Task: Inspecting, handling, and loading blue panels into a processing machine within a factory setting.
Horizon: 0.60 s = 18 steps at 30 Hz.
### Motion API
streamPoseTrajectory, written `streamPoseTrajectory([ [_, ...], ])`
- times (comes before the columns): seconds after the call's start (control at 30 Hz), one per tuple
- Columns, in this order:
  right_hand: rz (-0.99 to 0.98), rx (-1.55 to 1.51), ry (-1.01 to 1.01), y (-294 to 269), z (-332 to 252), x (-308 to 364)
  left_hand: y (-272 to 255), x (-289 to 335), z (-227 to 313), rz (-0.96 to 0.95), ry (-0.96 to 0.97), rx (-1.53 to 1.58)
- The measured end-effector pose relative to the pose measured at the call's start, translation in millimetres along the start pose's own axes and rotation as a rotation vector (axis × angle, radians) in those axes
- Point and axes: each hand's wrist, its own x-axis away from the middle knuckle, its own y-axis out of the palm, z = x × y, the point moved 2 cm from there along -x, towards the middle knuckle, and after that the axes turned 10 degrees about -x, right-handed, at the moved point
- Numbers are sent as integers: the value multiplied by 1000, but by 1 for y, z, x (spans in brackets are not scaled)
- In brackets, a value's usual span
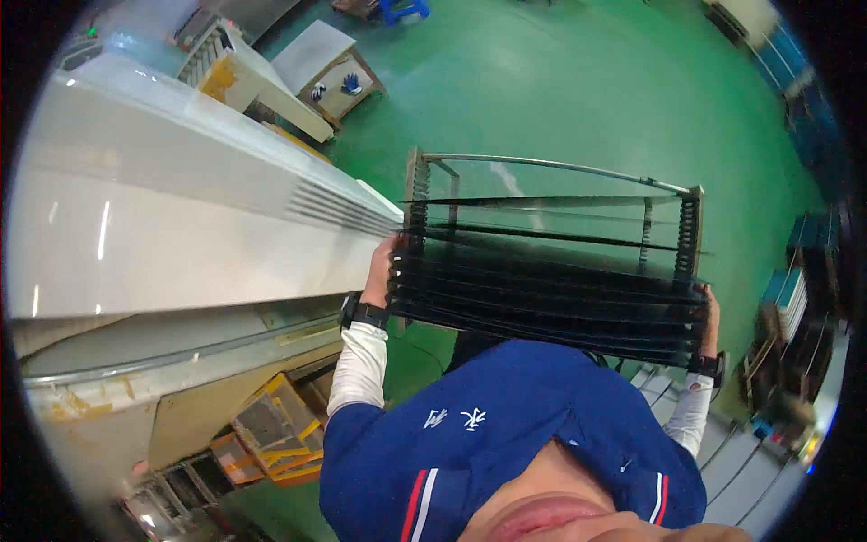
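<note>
In front of my body is a slotted metal rack point(578, 169) with comb-like posts at both ends. Thin dark panels point(551, 285) fill it in several layers, closely packed on my side and farther apart toward the far rail. My left hand point(383, 260) is closed at the left end of the rack, its fingers partly hidden by the post and panel edges. At the right end, my right hand point(711, 314) curls round the side, and most of its fingers are out of sight. Both wrists carry black bands over white sleeves.
A long white machine housing point(199, 208) runs close along the left. Beyond it stands a small table point(313, 56) with gloves point(350, 84) on it. Yellow-edged frames point(282, 425) lean at the lower left. Dark stacked racks point(795, 334) line the right, over a green floor point(542, 99).
</note>
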Motion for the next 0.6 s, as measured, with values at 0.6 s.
streamPoseTrajectory([
  [0.6, -167, -5, 55, 239, -219, -605, 18, -432, 233, 248, -108, 283],
])
